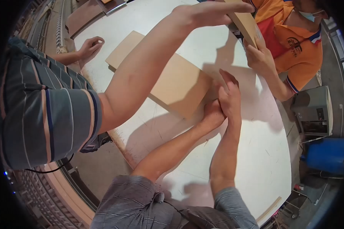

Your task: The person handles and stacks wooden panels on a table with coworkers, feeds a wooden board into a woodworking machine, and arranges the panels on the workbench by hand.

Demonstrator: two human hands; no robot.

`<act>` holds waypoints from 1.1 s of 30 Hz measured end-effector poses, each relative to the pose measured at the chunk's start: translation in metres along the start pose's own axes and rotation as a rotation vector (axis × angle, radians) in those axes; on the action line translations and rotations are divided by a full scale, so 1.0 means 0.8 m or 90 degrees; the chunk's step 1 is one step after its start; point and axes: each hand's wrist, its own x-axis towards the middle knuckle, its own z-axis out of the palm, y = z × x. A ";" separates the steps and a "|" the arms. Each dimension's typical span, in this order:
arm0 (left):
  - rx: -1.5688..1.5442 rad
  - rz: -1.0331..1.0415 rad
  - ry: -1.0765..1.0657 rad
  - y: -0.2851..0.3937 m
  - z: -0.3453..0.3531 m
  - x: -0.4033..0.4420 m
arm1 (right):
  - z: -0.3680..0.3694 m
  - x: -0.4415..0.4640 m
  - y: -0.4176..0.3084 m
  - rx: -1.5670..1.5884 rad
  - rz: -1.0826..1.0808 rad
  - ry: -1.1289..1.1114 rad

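Observation:
My left hand is curled closed close to the right-hand corner of a flat tan board on the white table. Its fingertips are hidden, so whether anything is in them cannot be seen. Against it, wrists nearly crossing, my right hand points up with fingers stretched and apart, nothing visible in it. The board lies at an angle, partly covered by a co-worker's forearm. Beyond my hands, another narrow tan board is held up between that co-worker's hand and the hand of a person in orange.
The white table fills the middle. A striped-shirted co-worker's arm reaches across from the left; their other hand is at the table edge. Brown panels are at the far left, a blue drum and grey cabinet at right.

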 end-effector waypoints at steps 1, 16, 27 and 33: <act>-0.021 0.002 0.014 -0.001 0.000 0.003 | 0.006 0.010 -0.004 -0.055 -0.040 -0.034; -0.423 -0.054 0.111 -0.024 0.005 0.022 | 0.079 0.071 -0.043 -0.183 -0.099 -0.299; -0.260 -0.032 0.093 -0.006 0.003 0.007 | 0.026 0.022 0.000 0.112 0.149 -0.002; -0.199 -0.037 0.076 0.005 0.016 0.027 | 0.001 -0.032 0.082 0.345 0.272 0.224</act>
